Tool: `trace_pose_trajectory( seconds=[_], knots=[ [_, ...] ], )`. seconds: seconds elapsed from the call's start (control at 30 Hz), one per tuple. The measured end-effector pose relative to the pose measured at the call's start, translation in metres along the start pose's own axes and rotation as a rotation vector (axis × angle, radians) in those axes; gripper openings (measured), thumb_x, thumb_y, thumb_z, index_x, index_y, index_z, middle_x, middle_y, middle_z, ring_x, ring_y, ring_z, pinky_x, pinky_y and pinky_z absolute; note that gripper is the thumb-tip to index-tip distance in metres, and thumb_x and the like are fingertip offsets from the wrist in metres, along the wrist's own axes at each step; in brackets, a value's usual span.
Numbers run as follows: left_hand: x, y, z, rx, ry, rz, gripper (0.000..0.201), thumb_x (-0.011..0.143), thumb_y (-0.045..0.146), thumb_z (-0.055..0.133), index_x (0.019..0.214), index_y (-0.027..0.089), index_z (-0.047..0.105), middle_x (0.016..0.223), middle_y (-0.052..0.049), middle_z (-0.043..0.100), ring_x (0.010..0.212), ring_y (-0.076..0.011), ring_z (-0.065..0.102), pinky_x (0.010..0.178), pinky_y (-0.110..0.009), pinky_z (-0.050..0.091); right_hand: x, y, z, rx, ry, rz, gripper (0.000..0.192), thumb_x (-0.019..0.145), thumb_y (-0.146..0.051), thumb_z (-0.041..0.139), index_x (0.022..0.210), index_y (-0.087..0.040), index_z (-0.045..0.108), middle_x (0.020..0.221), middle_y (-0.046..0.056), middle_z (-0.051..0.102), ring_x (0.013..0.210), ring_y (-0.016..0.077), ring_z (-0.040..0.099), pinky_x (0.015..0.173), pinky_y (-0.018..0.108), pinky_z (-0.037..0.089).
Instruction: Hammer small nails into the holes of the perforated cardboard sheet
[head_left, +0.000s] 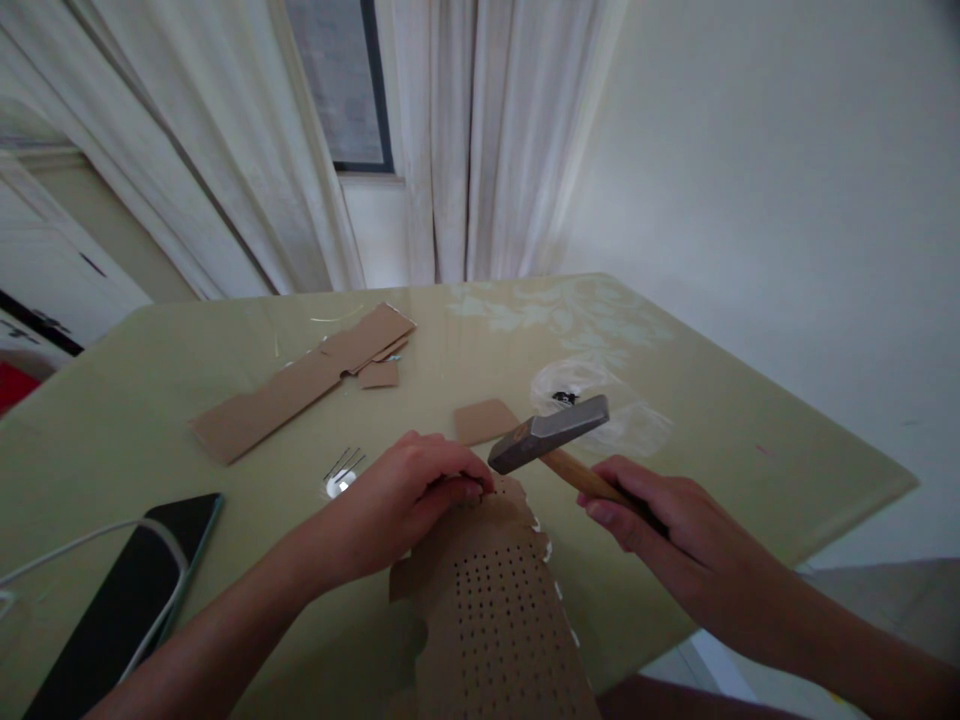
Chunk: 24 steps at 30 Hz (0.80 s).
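Observation:
A brown cardboard piece [517, 640] with rows of small punched holes lies in front of me, its right edge ragged and white in places. At its far end my left hand [409, 500] rests with thumb and forefinger pinched together. Whatever sits between those fingertips is too small to make out. My right hand [660, 520] is wrapped around the wooden handle of a hammer [555, 435]. The hammer's metal head hovers just to the right of my left fingertips, apart from the cardboard as far as I can see.
A long cardboard strip [300, 390] lies at the back left with a small scrap [379, 375]. Another scrap [480, 418] is behind the hammer, near a clear plastic bag [630, 420]. Several thin dark pins [346, 462] lie left of my hand. A dark tablet-like device [112, 620] carries a white cable [176, 550].

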<state>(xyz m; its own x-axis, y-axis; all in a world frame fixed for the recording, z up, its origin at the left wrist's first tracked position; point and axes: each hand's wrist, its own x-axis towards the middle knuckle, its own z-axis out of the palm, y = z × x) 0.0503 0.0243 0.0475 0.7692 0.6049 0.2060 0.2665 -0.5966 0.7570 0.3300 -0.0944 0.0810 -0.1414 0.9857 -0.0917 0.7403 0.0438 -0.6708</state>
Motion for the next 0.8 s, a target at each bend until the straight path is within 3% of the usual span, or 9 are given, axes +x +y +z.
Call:
trace_pose_trajectory(
  seconds=[0.8],
  knots=[
    [0.0009, 0.0006, 0.0003, -0.007, 0.008, 0.018, 0.02, 0.103, 0.014, 0.063, 0.102, 0.024, 0.08, 0.095, 0.001, 0.082, 0.089, -0.0149, 0.075, 0.086, -0.026, 0.053, 0.002, -0.0012, 0.001, -0.006, 0.004, -0.019, 0.036, 0.113, -0.05, 0.05, 0.091, -0.024, 0.061, 0.073, -0.002, 0.061, 0.064, 0.0159, 0.056, 0.06, 0.031, 0.04]
  ],
)
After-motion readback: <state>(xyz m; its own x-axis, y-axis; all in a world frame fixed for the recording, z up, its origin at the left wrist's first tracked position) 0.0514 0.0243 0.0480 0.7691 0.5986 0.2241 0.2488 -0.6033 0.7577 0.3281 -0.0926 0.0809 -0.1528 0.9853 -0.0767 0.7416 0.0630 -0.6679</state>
